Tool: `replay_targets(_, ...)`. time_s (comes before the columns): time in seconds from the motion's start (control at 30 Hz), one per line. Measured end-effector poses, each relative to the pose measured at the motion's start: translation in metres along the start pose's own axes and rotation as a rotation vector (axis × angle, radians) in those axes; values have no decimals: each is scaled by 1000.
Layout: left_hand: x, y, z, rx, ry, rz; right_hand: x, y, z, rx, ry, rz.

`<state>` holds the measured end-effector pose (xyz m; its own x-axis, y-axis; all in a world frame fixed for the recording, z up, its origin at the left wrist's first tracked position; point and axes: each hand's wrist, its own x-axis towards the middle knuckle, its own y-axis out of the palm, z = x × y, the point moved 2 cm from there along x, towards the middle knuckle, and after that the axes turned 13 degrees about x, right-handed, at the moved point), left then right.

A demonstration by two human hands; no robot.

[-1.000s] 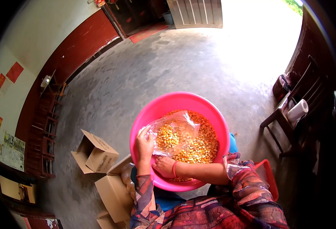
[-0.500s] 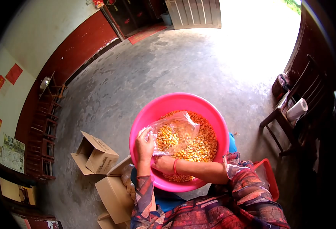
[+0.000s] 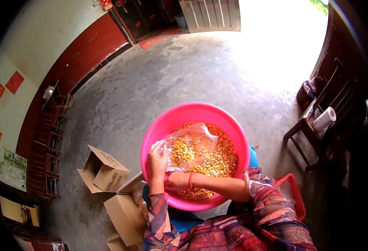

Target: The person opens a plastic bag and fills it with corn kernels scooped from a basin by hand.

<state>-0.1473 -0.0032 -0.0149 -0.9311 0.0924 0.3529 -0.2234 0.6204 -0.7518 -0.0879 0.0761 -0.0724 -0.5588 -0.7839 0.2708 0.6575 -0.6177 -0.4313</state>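
A round pink basin (image 3: pixel 156 125) holds a thick layer of loose yellow-orange corn kernels (image 3: pixel 223 161). Over the kernels lies a clear plastic bag (image 3: pixel 207 140) with some corn inside it. My left hand (image 3: pixel 158 161) is closed on the bag's edge at the basin's left side. Just below, my right hand (image 3: pixel 177 180), with a red bracelet on the wrist, is curled close to the bag's lower edge near the left wrist. Its fingertips are hidden, so what it grips does not show.
Open cardboard boxes (image 3: pixel 125 215) stand to the left of the basin, one holding a filled clear bag. At the right are a red plastic container (image 3: pixel 299 198) and a dark wooden chair (image 3: pixel 317 134) with a white roll (image 3: pixel 324 119). Wooden chairs line the left wall.
My right hand has shifted very slightly left and up beside the left wrist. The left hand still keeps hold of the bag, and the view has moved a little.
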Motion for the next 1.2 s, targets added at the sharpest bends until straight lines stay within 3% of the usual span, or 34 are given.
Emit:
replay_targets(0.27, 0, -2, -4, -14, -6, 11, 3, -4, -7, 459, 11, 179)
replay_targets(0.33, 0, -3, -6, -19, -15, 13, -1, -15, 6, 905, 421, 449)
replay_targets(0.53, 1, 1, 4, -49, -35, 24, -7, -55, 19, 1340, 311, 389)
replay_targets(0.6, 1, 3, 8, -53, -43, 26, -10, -61, 20, 1377, 308, 301)
replay_targets(0.7, -1, 1, 6, -87, -63, 44, -7, -78, 18, 1477, 275, -196)
replay_targets(0.8, -1, 0, 0, -11, -25, 3, -8, -90, 10, 1252, 233, -749)
replay_targets(1.1, -2, 2, 3, 25, -23, -12, -5, -84, -16, 1058, 25, -952)
replay_targets(1.2, -3, 5, 9, 12, -27, -12, -4, -82, -13, 808, 34, -929)
